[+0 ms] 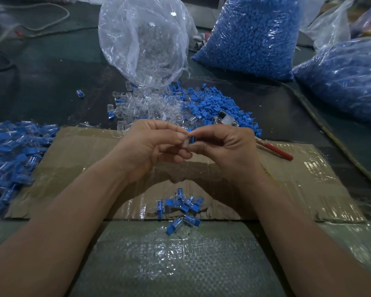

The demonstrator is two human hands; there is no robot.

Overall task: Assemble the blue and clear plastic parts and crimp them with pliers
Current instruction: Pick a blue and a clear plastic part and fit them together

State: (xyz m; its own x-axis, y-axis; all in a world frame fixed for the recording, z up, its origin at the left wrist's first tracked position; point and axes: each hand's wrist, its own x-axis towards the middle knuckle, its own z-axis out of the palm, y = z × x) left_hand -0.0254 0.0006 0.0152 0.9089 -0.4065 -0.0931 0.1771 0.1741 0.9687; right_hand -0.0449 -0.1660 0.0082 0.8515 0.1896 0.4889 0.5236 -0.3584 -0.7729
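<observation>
My left hand [150,144] and my right hand [227,146] meet above the cardboard sheet [77,159], fingertips together. Between them sits a small blue part [192,138] joined to a clear plastic part [186,143]; my left fingers pinch the clear piece, my right thumb and forefinger pinch the blue one. Loose clear parts [141,106] and loose blue parts [214,106] lie in a mixed heap just beyond my hands. The pliers [227,120] lie on the blue heap, with red handles [276,152] reaching out to the right of my right hand.
Several assembled blue-and-clear pieces [182,207] lie on the cardboard below my wrists. A big pile of assembled pieces [11,159] fills the left edge. An open clear bag [146,39] stands behind the heap, with bags of blue parts [251,35] at the back right.
</observation>
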